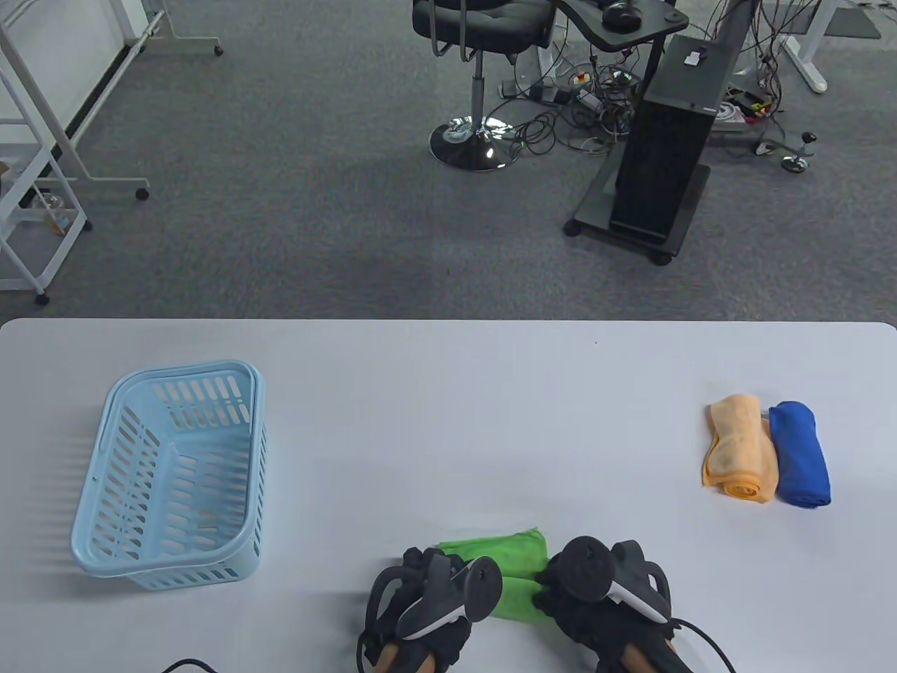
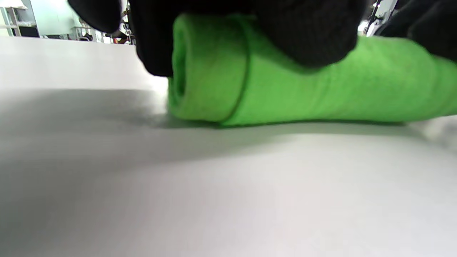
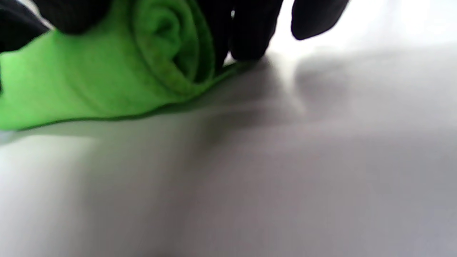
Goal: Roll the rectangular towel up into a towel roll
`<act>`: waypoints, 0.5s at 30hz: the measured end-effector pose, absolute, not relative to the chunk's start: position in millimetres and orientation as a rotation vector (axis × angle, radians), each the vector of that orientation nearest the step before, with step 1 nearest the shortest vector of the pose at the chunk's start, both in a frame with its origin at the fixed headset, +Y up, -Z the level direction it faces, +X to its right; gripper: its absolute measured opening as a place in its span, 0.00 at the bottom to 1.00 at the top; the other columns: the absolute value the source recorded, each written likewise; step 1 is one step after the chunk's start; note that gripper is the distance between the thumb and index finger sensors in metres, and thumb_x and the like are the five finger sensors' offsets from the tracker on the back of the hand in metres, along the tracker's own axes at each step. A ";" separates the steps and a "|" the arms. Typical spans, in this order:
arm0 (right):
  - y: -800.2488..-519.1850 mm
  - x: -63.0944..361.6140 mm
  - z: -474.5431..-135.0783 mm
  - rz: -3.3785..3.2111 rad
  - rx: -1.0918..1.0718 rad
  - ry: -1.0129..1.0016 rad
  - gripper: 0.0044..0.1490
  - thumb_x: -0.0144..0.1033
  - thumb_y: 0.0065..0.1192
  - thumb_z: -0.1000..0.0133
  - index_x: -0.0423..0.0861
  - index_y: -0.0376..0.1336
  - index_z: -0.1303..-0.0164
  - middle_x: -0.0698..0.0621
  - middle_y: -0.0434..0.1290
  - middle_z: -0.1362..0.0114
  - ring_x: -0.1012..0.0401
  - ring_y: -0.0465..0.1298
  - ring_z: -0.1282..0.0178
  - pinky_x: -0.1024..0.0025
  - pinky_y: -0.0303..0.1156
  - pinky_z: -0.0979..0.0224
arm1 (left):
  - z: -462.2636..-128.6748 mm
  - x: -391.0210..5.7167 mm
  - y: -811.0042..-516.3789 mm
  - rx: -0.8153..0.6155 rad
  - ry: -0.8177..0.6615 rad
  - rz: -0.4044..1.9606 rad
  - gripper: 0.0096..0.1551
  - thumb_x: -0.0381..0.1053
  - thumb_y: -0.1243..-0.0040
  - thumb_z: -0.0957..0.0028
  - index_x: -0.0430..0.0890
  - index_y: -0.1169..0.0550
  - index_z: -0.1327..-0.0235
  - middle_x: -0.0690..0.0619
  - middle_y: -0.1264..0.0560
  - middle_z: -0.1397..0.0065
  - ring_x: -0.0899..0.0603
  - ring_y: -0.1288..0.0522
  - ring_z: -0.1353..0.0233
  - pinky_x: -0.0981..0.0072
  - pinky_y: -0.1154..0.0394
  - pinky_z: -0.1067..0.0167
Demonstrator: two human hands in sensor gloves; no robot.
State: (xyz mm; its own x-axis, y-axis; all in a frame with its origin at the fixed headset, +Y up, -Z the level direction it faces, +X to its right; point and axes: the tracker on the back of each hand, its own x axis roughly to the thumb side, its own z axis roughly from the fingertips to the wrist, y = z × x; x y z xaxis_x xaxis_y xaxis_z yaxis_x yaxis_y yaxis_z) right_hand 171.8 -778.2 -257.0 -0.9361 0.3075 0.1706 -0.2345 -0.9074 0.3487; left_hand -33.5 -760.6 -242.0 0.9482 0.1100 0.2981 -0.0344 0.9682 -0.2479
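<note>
We are well into the roll. The green towel (image 1: 511, 571) lies on the white table (image 1: 448, 392) between our two hands, and both wrist views show its near part already wound into a tight spiral. Our left hand (image 1: 427, 603) curls over the roll's left end, fingers (image 2: 307, 35) wrapped on top of it. Our right hand (image 1: 606, 592) grips the right end, fingertips (image 3: 246, 39) down beside the spiral. Just beyond our fingers a flat strip of towel is yet unrolled, so we judge a last turn or two is left.
</note>
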 end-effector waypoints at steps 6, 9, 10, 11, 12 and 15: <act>-772.7 170.3 -256.1 2.809 0.288 0.357 0.40 0.49 0.58 0.59 0.51 0.60 0.35 0.47 0.56 0.25 0.49 0.60 0.23 0.40 0.55 0.24 | -243.2 -31.5 -761.7 -0.221 -0.295 0.057 0.32 0.58 0.48 0.59 0.55 0.19 0.40 0.47 0.16 0.42 0.34 0.28 0.28 0.32 0.41 0.31; -763.2 167.0 -253.9 2.769 0.319 0.167 0.33 0.41 0.65 0.61 0.49 0.64 0.44 0.48 0.57 0.27 0.50 0.61 0.24 0.41 0.55 0.24 | -243.6 -32.6 -762.4 -0.213 -0.268 0.059 0.32 0.59 0.49 0.58 0.56 0.18 0.41 0.46 0.20 0.37 0.33 0.32 0.26 0.31 0.43 0.30; -761.0 164.7 -251.9 2.810 0.356 0.076 0.29 0.39 0.65 0.62 0.49 0.67 0.48 0.50 0.60 0.29 0.50 0.63 0.25 0.41 0.56 0.24 | -243.2 -33.8 -763.9 -0.222 -0.268 0.064 0.32 0.59 0.48 0.58 0.58 0.21 0.38 0.44 0.29 0.30 0.32 0.37 0.24 0.31 0.46 0.29; -760.1 161.8 -251.0 2.877 0.398 0.033 0.29 0.41 0.65 0.62 0.49 0.68 0.49 0.50 0.62 0.30 0.51 0.64 0.25 0.41 0.57 0.25 | -242.8 -35.1 -764.6 -0.216 -0.262 0.063 0.33 0.60 0.48 0.58 0.62 0.29 0.34 0.45 0.36 0.26 0.33 0.43 0.22 0.31 0.50 0.29; -761.6 159.7 -250.9 2.911 0.428 0.081 0.29 0.42 0.63 0.61 0.50 0.70 0.49 0.51 0.64 0.30 0.51 0.65 0.25 0.42 0.58 0.25 | -243.3 -35.9 -763.4 -0.186 -0.252 0.064 0.34 0.61 0.47 0.58 0.59 0.33 0.34 0.45 0.39 0.26 0.33 0.43 0.23 0.31 0.50 0.29; -766.9 160.3 -252.7 2.842 0.402 0.194 0.37 0.52 0.56 0.61 0.48 0.69 0.44 0.48 0.64 0.29 0.49 0.65 0.25 0.41 0.58 0.26 | -242.4 -32.6 -760.7 -0.117 -0.260 0.054 0.27 0.58 0.43 0.58 0.57 0.27 0.43 0.46 0.36 0.29 0.33 0.42 0.24 0.31 0.49 0.29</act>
State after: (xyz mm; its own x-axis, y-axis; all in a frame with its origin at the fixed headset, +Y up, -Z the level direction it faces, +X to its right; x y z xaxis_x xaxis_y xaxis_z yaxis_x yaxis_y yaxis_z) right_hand 160.3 -766.9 -252.7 -0.9269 0.2768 0.2536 -0.2398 -0.9563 0.1674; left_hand -32.6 -760.7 -242.4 0.9651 0.0687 0.2528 -0.0384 0.9917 -0.1228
